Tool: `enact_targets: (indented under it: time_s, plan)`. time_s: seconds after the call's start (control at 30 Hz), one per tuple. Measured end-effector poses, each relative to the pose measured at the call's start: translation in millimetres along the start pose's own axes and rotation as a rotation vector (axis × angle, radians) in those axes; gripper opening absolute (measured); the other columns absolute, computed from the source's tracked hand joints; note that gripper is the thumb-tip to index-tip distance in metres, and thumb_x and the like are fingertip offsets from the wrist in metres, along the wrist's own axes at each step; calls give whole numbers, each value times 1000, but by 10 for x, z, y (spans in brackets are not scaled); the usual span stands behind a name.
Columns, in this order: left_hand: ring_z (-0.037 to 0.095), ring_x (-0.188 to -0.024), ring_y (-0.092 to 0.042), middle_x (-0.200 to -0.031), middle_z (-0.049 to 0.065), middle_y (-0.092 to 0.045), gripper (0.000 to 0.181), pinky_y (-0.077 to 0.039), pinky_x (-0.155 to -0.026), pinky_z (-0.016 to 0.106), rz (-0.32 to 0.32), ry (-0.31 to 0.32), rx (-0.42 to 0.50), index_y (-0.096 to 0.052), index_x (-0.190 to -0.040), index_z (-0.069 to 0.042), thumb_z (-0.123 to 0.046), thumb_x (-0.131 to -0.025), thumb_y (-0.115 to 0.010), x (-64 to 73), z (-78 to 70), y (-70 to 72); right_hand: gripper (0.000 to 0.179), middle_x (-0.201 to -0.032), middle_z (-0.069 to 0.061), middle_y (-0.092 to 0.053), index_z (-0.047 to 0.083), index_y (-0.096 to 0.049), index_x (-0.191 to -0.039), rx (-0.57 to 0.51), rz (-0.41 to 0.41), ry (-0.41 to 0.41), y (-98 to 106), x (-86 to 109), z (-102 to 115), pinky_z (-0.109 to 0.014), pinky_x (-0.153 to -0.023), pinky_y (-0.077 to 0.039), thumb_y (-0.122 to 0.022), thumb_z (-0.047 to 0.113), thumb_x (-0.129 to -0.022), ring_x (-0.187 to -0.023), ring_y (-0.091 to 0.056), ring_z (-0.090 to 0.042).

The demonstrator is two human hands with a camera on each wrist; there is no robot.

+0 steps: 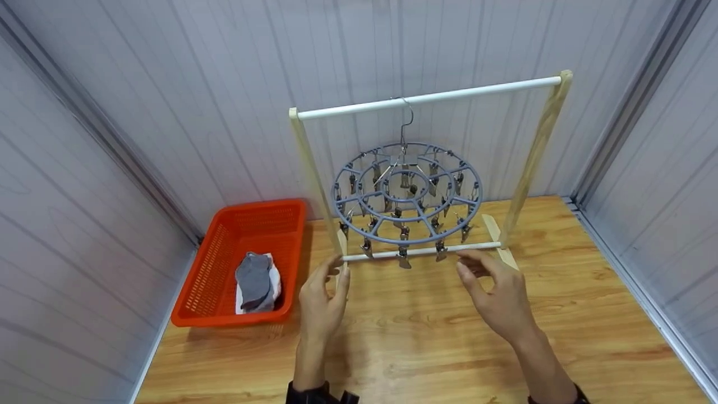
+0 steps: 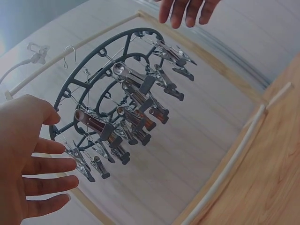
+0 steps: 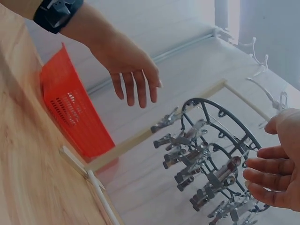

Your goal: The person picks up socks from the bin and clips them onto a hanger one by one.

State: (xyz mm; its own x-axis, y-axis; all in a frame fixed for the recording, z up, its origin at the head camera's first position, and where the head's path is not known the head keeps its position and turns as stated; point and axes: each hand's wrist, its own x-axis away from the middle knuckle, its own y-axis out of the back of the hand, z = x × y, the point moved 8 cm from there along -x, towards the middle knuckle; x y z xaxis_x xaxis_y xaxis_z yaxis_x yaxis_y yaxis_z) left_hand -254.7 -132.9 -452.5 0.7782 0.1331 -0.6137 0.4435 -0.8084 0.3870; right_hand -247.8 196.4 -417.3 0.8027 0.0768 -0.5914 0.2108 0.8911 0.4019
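A round grey clip hanger (image 1: 406,242) with metal clips hangs by its hook from the white top rail of a wooden rack (image 1: 533,157). My left hand (image 1: 324,306) is raised in front of the rack's left leg, thumb and fingers spread apart, holding nothing. Opposite it, my right hand (image 1: 499,294) hovers before the right end of the lower rail, fingers loosely bent around bare air. In the left wrist view, the left hand (image 2: 35,164) appears beside the hanger's rim. The right wrist view has the right hand (image 3: 276,164) near the hanger's clips (image 3: 206,176).
An orange basket (image 1: 188,303) stands left of the rack, with a grey sock-like cloth (image 1: 255,280) and a white cloth (image 1: 275,280) inside. The wooden table (image 1: 415,348) is bounded by light panel walls (image 1: 224,101) at the back and both sides.
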Motion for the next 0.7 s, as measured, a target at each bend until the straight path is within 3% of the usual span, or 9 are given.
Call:
enact_targets:
  time_s: [0.1, 0.23, 0.53, 0.7]
  plan:
    - [28, -100, -72, -118, 5, -76, 30, -59, -87, 42, -5, -1, 10, -72, -128, -5, -18, -102, -73, 6, 0, 4, 26, -109, 12, -74, 10, -74, -128, -9, 19, 15, -63, 5, 46, -17, -82, -54, -71, 10, -103, -92, -70, -11]
    - [23, -99, -72, -116, 5, -76, 30, -59, -86, 41, -6, -2, 9, -73, -128, -5, -18, -101, -74, 7, 2, 7, 25, -110, 8, -76, 5, -74, -126, -27, 38, 18, -153, -14, 83, -20, -81, -56, -73, 12, -102, -92, -71, -11]
    - [31, -98, -72, -117, 5, -76, 31, -59, -85, 45, 5, 7, 18, -72, -129, -4, -18, -101, -74, -1, 4, 14, 30, -113, 8, -76, 14, -74, -129, -53, 52, 65, -411, -87, 183, -32, -78, -62, -77, 16, -99, -94, -73, -11]
    - [25, -99, -71, -116, 4, -76, 31, -59, -85, 51, 8, 3, 10, -72, -129, -4, -18, -101, -74, 1, -7, 14, 33, -116, 2, -77, 10, -73, -130, -73, 60, 42, -559, -114, 189, -33, -78, -63, -79, 19, -98, -97, -75, -15]
